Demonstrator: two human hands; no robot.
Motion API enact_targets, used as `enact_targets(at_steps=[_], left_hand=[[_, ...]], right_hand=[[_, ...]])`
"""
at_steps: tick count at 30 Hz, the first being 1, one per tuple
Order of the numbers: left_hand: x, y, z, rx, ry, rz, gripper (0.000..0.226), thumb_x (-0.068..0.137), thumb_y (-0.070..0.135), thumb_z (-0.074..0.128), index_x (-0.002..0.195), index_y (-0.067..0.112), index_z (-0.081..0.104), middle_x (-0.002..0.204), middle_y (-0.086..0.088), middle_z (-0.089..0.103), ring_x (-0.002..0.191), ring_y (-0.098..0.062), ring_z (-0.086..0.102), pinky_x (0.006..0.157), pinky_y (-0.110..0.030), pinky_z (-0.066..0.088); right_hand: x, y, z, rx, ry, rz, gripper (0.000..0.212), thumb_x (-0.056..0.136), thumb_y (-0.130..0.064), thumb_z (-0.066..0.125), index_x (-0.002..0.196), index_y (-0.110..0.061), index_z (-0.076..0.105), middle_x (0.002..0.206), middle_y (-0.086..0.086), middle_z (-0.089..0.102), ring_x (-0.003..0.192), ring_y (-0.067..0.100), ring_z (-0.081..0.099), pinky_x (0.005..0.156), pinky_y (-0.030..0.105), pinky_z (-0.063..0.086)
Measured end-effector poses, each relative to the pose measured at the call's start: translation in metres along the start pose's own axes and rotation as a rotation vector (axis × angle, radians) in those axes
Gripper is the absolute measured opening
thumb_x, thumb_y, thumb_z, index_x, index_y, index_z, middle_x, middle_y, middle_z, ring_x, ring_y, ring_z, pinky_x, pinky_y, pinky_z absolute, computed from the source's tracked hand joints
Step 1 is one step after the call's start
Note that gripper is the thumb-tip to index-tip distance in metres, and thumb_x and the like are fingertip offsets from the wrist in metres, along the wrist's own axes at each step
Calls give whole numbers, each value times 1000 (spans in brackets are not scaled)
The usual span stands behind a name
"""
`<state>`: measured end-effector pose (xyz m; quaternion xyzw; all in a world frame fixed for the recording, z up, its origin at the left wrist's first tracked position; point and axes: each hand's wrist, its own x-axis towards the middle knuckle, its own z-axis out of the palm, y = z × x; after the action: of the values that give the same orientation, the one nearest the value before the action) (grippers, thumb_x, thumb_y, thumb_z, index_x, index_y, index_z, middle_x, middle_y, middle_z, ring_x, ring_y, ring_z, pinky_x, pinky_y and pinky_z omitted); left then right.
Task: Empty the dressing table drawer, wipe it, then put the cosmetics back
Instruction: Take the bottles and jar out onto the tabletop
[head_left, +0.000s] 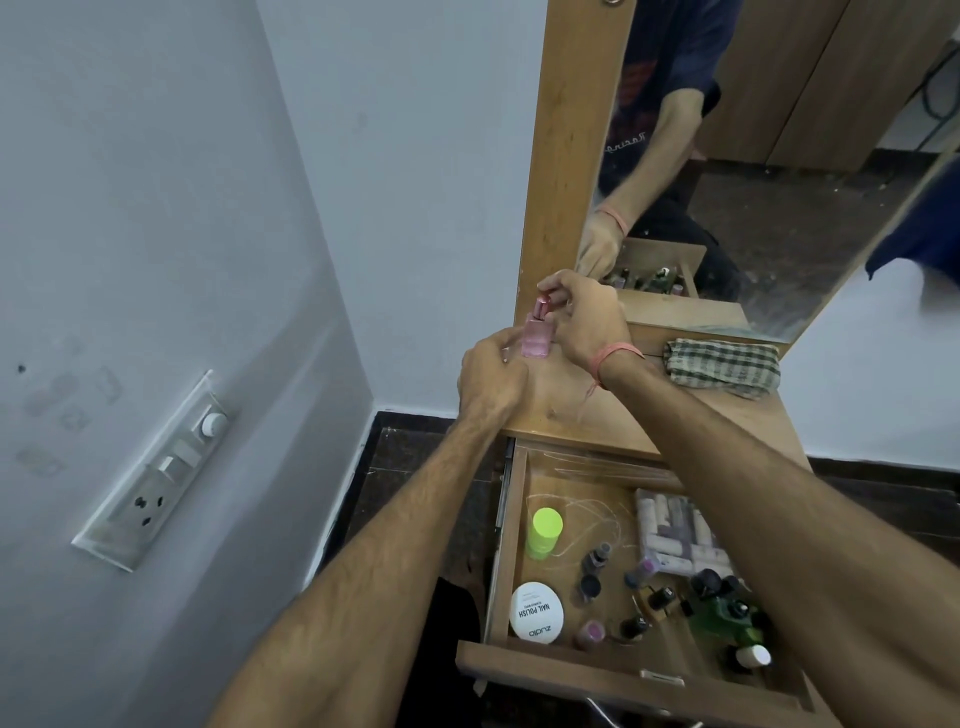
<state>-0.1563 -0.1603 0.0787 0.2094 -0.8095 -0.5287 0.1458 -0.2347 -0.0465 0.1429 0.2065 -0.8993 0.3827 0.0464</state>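
Observation:
A pink perfume bottle (692, 336) stands upright at the back left of the wooden dressing table top (628, 423). My right hand (587, 317) pinches its pink cap from above. My left hand (491, 379) is closed around something small right beside the bottle's base; what it holds is hidden. Below, the drawer (506, 545) is pulled open. It holds a neon green bottle (544, 532), a white round nail polish remover tub (536, 612), several small nail polish bottles (595, 569), a clear pack of lipsticks (675, 530) and a green bottle (724, 616).
A checked cloth (724, 366) lies folded at the back right of the table top, under the tall mirror (753, 156). A wall with a switch and socket panel (156, 478) stands close on the left. Dark floor shows between wall and drawer.

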Motion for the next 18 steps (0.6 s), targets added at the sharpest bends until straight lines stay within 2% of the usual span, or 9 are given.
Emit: enact_targets(at_steps=[3, 4, 7, 8, 10, 12, 15, 18], left_hand=[[-2, 1, -1, -6, 3, -10, 44, 112, 14, 60, 155, 19, 62, 158, -3, 63, 144, -25, 59, 120, -53, 51], [-3, 1, -3, -9, 10, -12, 46, 110, 11, 60, 156, 18, 61, 158, -3, 63, 143, -25, 59, 120, -52, 51], [-13, 0, -9, -21, 64, -16, 52, 102, 7, 64, 152, 18, 63, 151, 0, 67, 137, -20, 61, 118, -46, 52], [-20, -2, -11, -34, 86, -14, 51, 99, 9, 67, 149, 20, 66, 147, 2, 68, 133, -18, 63, 115, -44, 54], [-40, -10, -14, -56, 123, 4, 46, 94, 10, 72, 138, 25, 69, 138, 9, 70, 125, -13, 63, 109, -42, 57], [-63, -22, -15, -62, 146, 33, 40, 90, 8, 72, 124, 29, 71, 127, 15, 71, 119, -10, 63, 103, -40, 59], [-99, -38, -15, -78, 121, 29, 35, 87, 1, 66, 106, 28, 74, 108, 16, 76, 104, -2, 69, 97, -37, 61], [-133, -50, -15, -59, 68, 3, 36, 87, -3, 63, 99, 27, 78, 97, 16, 79, 96, -1, 71, 96, -34, 61]], right_hand=[[-4, 2, -2, 1, 10, 3, 47, 92, 9, 68, 129, -19, 70, 110, -4, 71, 99, 9, 66, 80, 6, 43], [-7, 3, -3, 12, 13, 7, 48, 92, 7, 69, 132, -19, 69, 113, -2, 70, 96, 8, 65, 81, 9, 47], [-26, 8, -5, 109, 26, 60, 57, 93, 13, 64, 138, -22, 64, 120, -4, 65, 88, 7, 72, 86, 29, 63], [-36, 11, -5, 135, 35, 76, 60, 93, 14, 64, 138, -25, 63, 120, -7, 66, 84, 4, 73, 85, 28, 64], [-64, 19, -6, 162, 29, 80, 54, 94, 7, 70, 133, -30, 64, 113, -15, 68, 84, -2, 72, 79, 22, 63], [-95, 29, -6, 200, -14, 76, 37, 94, -4, 76, 119, -30, 69, 104, -13, 72, 81, -1, 72, 71, 19, 59], [-139, 45, -8, 234, -199, 79, 19, 94, -6, 76, 100, -23, 76, 92, -5, 79, 76, 3, 73, 68, 20, 55], [-174, 51, -11, 108, -505, 34, 15, 93, -15, 83, 103, -24, 78, 96, -9, 79, 84, 1, 74, 81, 25, 61]])
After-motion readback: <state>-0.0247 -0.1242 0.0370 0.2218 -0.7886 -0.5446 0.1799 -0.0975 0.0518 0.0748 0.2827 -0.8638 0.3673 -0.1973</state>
